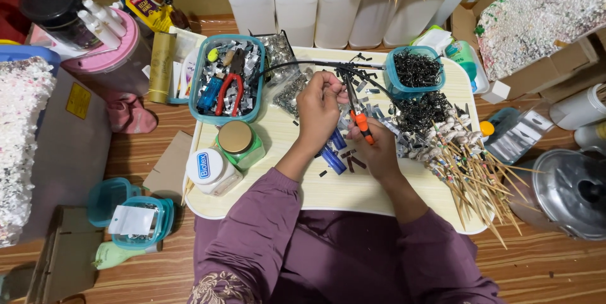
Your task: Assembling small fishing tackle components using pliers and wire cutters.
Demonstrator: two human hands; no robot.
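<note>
My left hand (319,109) is raised over the cream lap table (353,193), its fingers pinched on a thin black wire (297,64) that arcs away to the left. My right hand (377,146) grips small pliers with orange handles (362,124), whose jaws point up to the wire at my left fingertips. Blue tubes (332,159) and small black and silver scraps lie on the table under both hands.
A teal basket (202,70) at the left holds silver scraps and red-handled pliers. A smaller teal tub (414,70) holds black pieces. Wooden skewers (470,174) with decorated tips lie to the right. Two jars (224,155) stand front left. White jugs (297,1) line the back.
</note>
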